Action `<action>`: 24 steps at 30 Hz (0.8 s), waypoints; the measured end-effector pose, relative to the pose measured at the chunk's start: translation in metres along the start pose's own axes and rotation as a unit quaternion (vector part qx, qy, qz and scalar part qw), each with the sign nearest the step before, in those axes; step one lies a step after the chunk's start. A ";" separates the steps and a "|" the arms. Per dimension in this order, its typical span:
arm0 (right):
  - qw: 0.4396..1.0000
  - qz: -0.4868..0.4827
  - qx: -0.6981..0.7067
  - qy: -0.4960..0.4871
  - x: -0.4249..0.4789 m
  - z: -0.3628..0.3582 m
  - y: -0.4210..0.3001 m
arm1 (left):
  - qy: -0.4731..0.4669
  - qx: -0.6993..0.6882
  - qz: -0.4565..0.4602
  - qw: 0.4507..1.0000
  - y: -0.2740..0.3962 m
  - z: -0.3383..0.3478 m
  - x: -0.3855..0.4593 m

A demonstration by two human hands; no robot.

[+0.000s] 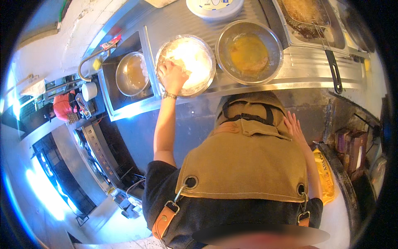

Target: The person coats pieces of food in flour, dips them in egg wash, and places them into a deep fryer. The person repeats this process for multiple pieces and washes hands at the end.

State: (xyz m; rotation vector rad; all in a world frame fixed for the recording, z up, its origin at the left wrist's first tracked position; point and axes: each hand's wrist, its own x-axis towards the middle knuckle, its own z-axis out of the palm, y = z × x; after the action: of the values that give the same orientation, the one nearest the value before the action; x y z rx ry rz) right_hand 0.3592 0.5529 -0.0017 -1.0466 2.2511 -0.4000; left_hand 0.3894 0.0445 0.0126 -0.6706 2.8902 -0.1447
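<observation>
My left hand [172,76] is in a steel bowl [209,46] of white flour-like powder, its fingers down at the left side of the powder. Glare washes out much of the powder, and whether the fingers hold anything cannot be made out. Right beside that bowl stands a second steel bowl [220,67] with yellow beaten egg [247,49] and a pale piece of food in it. My right hand [295,127] rests against the right side of my tan apron [245,162], fingers extended, holding nothing that shows.
On the left, a sink [108,96] holds a metal pot [132,74] of cloudy liquid beneath a curved faucet [81,67]. A fryer [292,34] with bubbling oil and a black-handled basket [334,71] is at the right. A white lidded tub [214,14] stands behind the bowls. A person in red [63,105] is far left.
</observation>
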 end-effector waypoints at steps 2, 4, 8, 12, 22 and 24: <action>1.000 0.006 0.009 0.006 -0.003 0.002 -0.002 | 0.052 -0.051 0.007 0.997 -0.003 0.001 0.008; 1.000 0.001 0.009 0.007 -0.005 -0.002 -0.002 | 0.066 -0.058 0.017 0.996 -0.007 0.003 0.008; 0.999 0.006 -0.036 -0.011 -0.007 0.002 0.003 | 0.043 0.063 0.036 0.996 0.002 0.005 0.008; 1.000 0.023 0.007 -0.003 -0.017 0.002 0.001 | 0.120 -0.109 0.114 0.980 0.061 -0.068 0.025; 0.999 0.044 0.018 -0.003 -0.027 0.006 0.003 | 0.037 -0.098 0.340 0.934 0.220 -0.015 0.064; 0.998 0.049 0.034 0.006 -0.031 0.007 0.002 | 0.030 -0.071 0.337 0.938 0.229 -0.007 0.060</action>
State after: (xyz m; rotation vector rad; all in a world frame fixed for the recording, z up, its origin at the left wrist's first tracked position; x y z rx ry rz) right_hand 0.3782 0.5783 0.0045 -0.8987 2.2720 -0.4381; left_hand 0.2368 0.2231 -0.0197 0.3372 3.0160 0.1372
